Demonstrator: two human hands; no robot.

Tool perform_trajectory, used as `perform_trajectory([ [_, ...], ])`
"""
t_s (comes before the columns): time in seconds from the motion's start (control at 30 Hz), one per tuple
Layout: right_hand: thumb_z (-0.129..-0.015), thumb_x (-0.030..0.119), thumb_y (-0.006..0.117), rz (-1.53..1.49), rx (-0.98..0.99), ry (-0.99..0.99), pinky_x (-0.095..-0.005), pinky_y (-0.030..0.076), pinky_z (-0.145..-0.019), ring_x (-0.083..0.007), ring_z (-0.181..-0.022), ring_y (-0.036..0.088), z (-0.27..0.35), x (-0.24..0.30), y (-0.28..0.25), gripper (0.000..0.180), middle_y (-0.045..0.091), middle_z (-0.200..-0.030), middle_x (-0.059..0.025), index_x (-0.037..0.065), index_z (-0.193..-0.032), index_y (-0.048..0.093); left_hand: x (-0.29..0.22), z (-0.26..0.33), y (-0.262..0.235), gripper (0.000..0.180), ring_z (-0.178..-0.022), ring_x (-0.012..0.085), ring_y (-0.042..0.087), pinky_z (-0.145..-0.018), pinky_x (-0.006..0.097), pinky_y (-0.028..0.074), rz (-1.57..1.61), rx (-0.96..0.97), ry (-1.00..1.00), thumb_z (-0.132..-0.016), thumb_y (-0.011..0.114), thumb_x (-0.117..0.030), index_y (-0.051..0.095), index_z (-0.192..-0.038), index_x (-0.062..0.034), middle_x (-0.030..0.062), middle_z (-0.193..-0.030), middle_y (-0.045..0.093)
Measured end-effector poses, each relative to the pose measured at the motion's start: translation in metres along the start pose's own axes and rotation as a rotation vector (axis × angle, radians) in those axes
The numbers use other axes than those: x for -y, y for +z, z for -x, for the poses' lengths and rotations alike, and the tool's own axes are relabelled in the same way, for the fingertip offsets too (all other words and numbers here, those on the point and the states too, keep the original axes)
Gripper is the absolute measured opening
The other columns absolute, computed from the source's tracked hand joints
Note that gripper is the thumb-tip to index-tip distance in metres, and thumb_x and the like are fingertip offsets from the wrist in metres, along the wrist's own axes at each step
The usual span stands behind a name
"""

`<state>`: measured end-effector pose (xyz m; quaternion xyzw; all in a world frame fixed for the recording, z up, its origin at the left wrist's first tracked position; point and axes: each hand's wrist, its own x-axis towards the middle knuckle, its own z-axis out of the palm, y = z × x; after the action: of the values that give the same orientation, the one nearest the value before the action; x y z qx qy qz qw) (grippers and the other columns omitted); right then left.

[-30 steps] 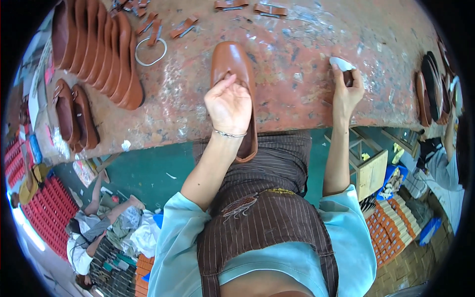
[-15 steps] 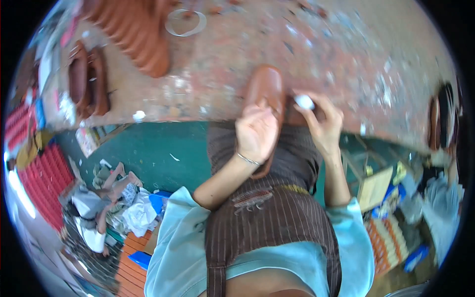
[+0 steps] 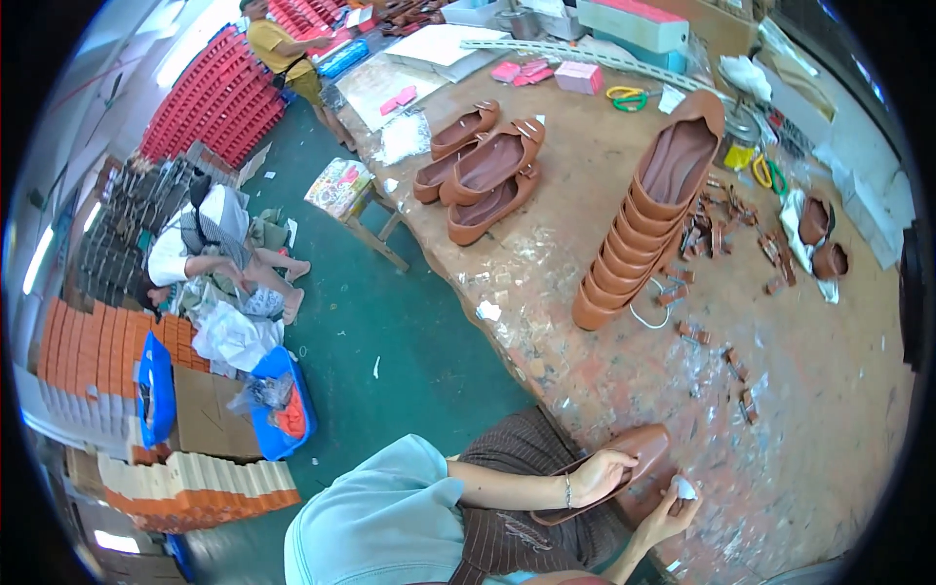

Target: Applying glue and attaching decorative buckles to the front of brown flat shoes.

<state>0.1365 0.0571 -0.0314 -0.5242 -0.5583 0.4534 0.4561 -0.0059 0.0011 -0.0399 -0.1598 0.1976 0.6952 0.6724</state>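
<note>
**Left hand (image 3: 597,478) closed on brown shoe (image 3: 649,454); right hand (image 3: 665,517) pinching white piece (image 3: 685,487)**

At left, a blue tub (image 3: 294,442) stands on the green floor (image 3: 419,341). Next, a stool (image 3: 339,187) stands near the edge of the surface (image 3: 819,390), which carries a group of loose shoes (image 3: 492,166).

The left hand grips the brown shoe near its opening; fingers partly hidden. Shoe position: toe section over the surface, heel end past the edge, above striped brown fabric (image 3: 512,444). Farther out, nested shoes (image 3: 632,239) form a row, well apart from the hand.

The right hand, just beside the toe, holds the white piece between thumb and fingers; material cannot be determined. Brown strap pieces (image 3: 718,236) lie scattered right of the row.
</note>
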Motion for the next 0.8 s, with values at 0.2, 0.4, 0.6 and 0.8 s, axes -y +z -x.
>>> perform_trajectory([
  [0.2, -0.090, 0.005, 0.054, -0.024, -0.023, -0.011, -0.0242, 0.049, -0.066, -0.0178, -0.089, 0.059, -0.001, 0.002, 0.002, 0.019, 0.061, -0.105, -0.0137, -0.002, -0.108, 0.051, 0.000, -0.003, 0.012, 0.032, -0.098, 0.0127, 0.055, -0.094, 0.028, 0.040, -0.073, -0.059, 0.019, -0.079, 0.054, 0.004, 0.054, -0.111, 0.0004, 0.0047, -0.102, 0.061],
  [0.4, -0.090, 0.007, 0.055, 0.011, -0.002, -0.006, -0.0253, 0.049, -0.068, -0.0183, -0.089, 0.060, 0.000, 0.004, 0.002, 0.019, 0.061, -0.104, -0.0131, -0.002, -0.107, 0.052, 0.007, -0.014, -0.008, 0.040, -0.103, 0.0120, 0.052, -0.095, 0.027, 0.039, -0.039, -0.036, 0.001, -0.079, 0.053, 0.004, 0.050, -0.119, 0.0010, 0.0033, -0.113, 0.057],
  [0.6, -0.090, 0.007, 0.055, -0.010, -0.013, -0.010, -0.0259, 0.049, -0.069, -0.0187, -0.089, 0.059, 0.003, 0.001, -0.001, 0.018, 0.061, -0.103, -0.0128, -0.002, -0.106, 0.052, 0.006, -0.011, -0.001, 0.033, -0.099, 0.0117, 0.052, -0.093, 0.027, 0.039, -0.082, -0.042, -0.011, -0.078, 0.052, 0.002, 0.052, -0.111, -0.0001, 0.0030, -0.105, 0.057],
  [0.8, -0.089, 0.003, 0.055, 0.010, -0.009, -0.031, -0.0271, 0.050, -0.072, -0.0197, -0.090, 0.060, 0.000, -0.001, 0.002, 0.018, 0.061, -0.103, -0.0138, -0.003, -0.106, 0.052, -0.006, -0.005, 0.018, 0.039, -0.098, 0.0154, 0.055, -0.092, 0.030, 0.042, -0.054, -0.051, -0.010, -0.078, 0.051, 0.003, 0.050, -0.117, 0.0001, 0.0059, -0.105, 0.059],
])
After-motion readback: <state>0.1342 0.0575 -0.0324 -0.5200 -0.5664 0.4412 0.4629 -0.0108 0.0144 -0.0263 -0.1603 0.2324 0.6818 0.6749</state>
